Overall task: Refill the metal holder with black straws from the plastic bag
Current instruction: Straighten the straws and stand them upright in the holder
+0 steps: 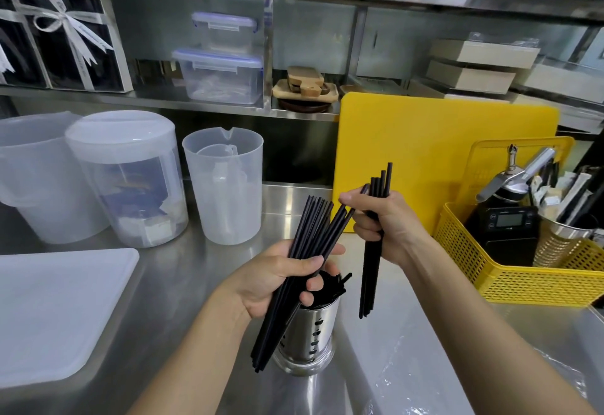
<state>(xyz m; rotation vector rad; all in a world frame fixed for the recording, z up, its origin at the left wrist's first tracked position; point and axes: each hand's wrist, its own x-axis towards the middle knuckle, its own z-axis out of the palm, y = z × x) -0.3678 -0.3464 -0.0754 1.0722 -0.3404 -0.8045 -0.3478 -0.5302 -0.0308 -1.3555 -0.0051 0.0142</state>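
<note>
The perforated metal holder (309, 338) stands upright on the steel counter, with some black straws poking out of its top. My left hand (277, 279) hovers right over it, shut on a large tilted bundle of black straws (307, 235). To the right and slightly higher, my right hand (385, 225) grips a smaller, nearly vertical bunch of black straws (379, 186). The clear plastic bag (402, 365) lies flat on the counter under my right forearm.
A yellow basket (510, 277) with tools and another metal holder sits at right, in front of a yellow cutting board (425, 140). Clear plastic jugs (225, 186) stand at back left. A white board (55, 310) lies at left. Steel shelves run above.
</note>
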